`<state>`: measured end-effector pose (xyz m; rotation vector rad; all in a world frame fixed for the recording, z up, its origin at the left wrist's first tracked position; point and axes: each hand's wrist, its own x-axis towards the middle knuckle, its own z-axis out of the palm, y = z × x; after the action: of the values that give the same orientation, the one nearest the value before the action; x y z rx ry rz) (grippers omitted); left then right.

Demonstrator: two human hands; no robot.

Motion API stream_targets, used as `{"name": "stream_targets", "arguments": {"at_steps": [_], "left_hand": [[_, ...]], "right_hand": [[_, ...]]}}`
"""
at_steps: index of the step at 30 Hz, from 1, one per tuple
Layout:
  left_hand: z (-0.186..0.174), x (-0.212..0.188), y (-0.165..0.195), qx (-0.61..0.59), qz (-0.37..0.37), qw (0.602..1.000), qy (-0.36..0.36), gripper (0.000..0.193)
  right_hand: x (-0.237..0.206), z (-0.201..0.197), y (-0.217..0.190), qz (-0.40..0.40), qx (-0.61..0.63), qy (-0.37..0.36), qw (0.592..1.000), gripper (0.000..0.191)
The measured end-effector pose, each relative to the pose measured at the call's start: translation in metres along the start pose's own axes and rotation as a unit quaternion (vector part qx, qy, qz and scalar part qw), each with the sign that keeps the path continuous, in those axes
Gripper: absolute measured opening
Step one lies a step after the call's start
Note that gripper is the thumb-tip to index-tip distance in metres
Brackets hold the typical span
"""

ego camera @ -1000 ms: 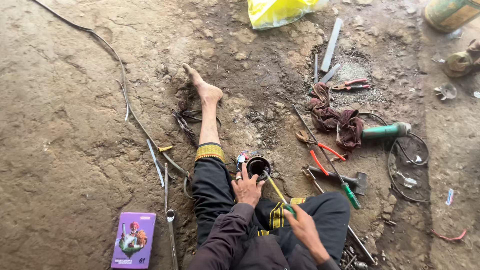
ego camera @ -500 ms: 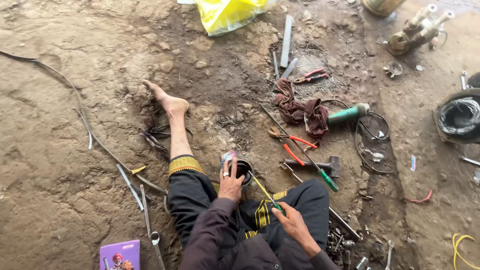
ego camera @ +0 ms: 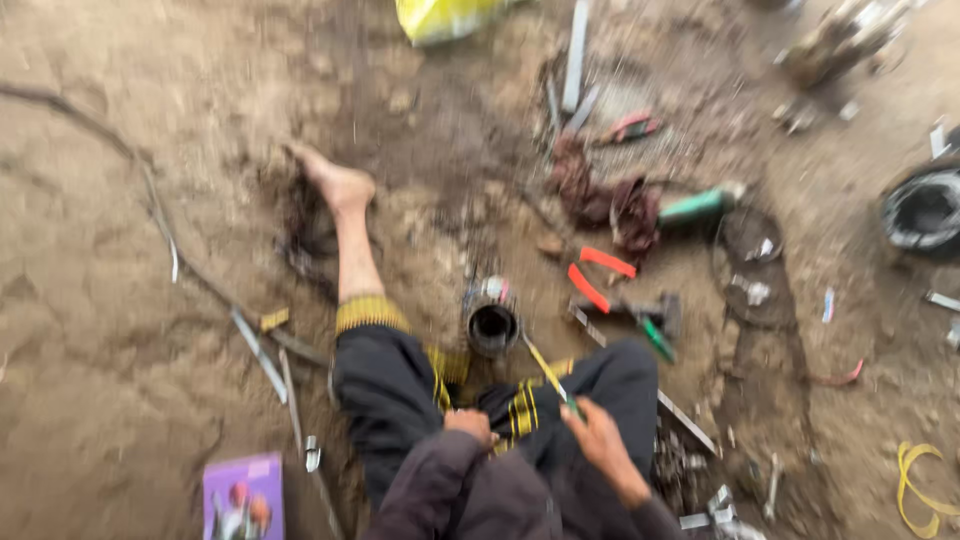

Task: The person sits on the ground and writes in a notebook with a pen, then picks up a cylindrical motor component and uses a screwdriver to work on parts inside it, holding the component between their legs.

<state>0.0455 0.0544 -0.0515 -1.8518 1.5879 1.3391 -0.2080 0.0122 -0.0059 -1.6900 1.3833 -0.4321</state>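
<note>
The view is blurred. I sit on bare earth in dark trousers, my bare foot (ego camera: 335, 185) stretched out ahead. A black hollow cylinder (ego camera: 492, 322) stands on the ground by my knee, with no hand on it. My left hand (ego camera: 468, 425) rests curled on my lap, holding nothing. My right hand (ego camera: 600, 440) grips a thin yellow-shafted screwdriver (ego camera: 548, 375) whose tip points up toward the cylinder.
Red-handled pliers (ego camera: 600, 275), a green-handled tool (ego camera: 695, 205) and a dark red rag (ego camera: 600, 200) lie ahead to the right. A purple box (ego camera: 243, 497) and metal strips (ego camera: 262, 355) lie left. A black ring (ego camera: 925, 210) sits far right, a yellow bag (ego camera: 445, 18) at top.
My left hand has come off the black cylinder and drawn back onto my lap. The right hand keeps hold of the screwdriver. The view has swung and blurred.
</note>
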Motion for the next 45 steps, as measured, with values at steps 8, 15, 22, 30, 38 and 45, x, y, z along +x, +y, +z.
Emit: {"name": "stream_targets", "arguments": {"at_steps": [8, 15, 22, 30, 38, 45], "left_hand": [[0.051, 0.032, 0.012, 0.007, 0.01, 0.995, -0.097, 0.048], [0.026, 0.015, 0.021, 0.013, 0.026, 0.998, -0.06, 0.038], [-0.008, 0.042, -0.014, 0.172, -0.097, 0.955, 0.221, 0.029], [-0.008, 0.054, -0.014, 0.011, 0.026, 0.999, 0.041, 0.03], [-0.079, 0.015, -0.034, -0.108, -0.03, 0.937, 0.33, 0.059], [-0.135, 0.085, -0.032, -0.26, 0.03, 0.912, 0.316, 0.066]], "right_hand": [[-0.01, 0.007, 0.014, 0.186, 0.081, -0.045, 0.978, 0.03], [-0.008, 0.012, -0.004, 0.197, 0.119, -0.038, 0.972, 0.027], [0.016, -0.018, -0.058, 0.065, -0.179, -0.032, 0.981, 0.033], [0.047, -0.035, -0.118, 0.07, -0.263, -0.07, 0.96, 0.037], [0.023, -0.015, -0.083, 0.105, -0.174, 0.003, 0.979, 0.037], [0.01, 0.002, -0.057, 0.15, -0.055, 0.032, 0.987, 0.038]]}}
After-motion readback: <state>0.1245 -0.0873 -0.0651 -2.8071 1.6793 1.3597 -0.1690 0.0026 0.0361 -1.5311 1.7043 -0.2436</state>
